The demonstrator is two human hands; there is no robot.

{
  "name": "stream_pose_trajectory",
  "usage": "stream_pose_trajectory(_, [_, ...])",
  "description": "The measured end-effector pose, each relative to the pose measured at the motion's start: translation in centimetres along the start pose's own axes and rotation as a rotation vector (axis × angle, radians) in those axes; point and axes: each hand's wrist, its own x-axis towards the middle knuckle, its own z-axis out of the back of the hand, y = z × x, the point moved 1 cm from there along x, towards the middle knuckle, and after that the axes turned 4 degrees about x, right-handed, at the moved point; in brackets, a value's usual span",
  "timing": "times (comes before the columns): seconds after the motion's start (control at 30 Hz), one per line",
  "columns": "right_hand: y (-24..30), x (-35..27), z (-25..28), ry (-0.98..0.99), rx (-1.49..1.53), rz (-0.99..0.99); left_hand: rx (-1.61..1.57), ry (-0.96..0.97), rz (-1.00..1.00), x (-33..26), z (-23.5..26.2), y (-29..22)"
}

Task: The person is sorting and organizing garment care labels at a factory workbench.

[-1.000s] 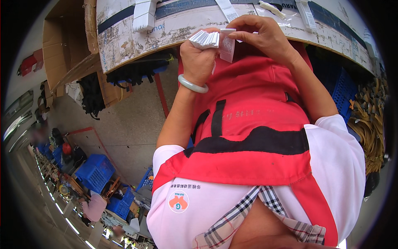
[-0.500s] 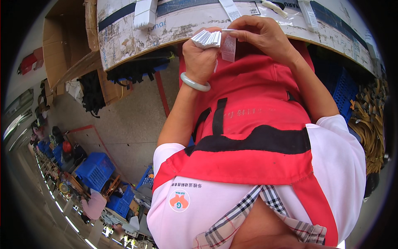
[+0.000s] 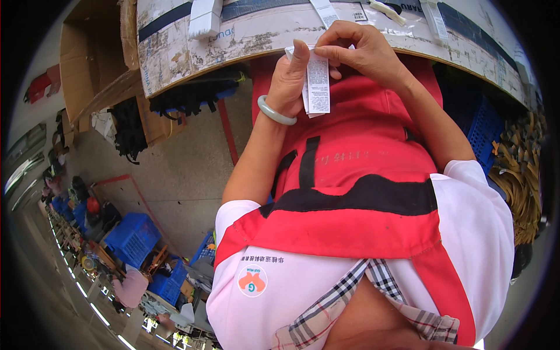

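Note:
White printed labels (image 3: 318, 87) hang in front of my red apron, just off the table's near edge, their faces covered in small print. My left hand (image 3: 287, 84), with a pale bangle on the wrist, holds them from the left. Its thumb points up and its other fingers are mostly hidden behind the labels. At their top edge, my right hand (image 3: 367, 51) pinches with thumb and forefinger. Whether it grips one label or several I cannot tell.
On the worn, tape-covered table (image 3: 256, 38) lie a bundle of white labels (image 3: 205, 20), more label strips (image 3: 434, 22) and a pale twisted piece (image 3: 387, 11). A cardboard box (image 3: 93, 58) stands at the left. Blue crates (image 3: 133, 239) and a person in pink (image 3: 130, 287) are farther off.
The fanned label bundle in my left hand has turned, so a label's printed face now shows hanging down. My left thumb has lifted upright; my right hand has moved slightly left.

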Motion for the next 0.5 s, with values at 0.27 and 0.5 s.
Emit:
stream_pose_trajectory(0.27, [-1.6, 2.1, 2.1, -0.142, -0.384, 0.147, 0.007, -0.025, -0.004, -0.1, 0.4, -0.1])
stream_pose_trajectory(0.5, [-3.6, 5.2, 4.7, -0.352, -0.748, 0.37, 0.18, -0.126, -0.003, -0.1, -0.3, -0.2])
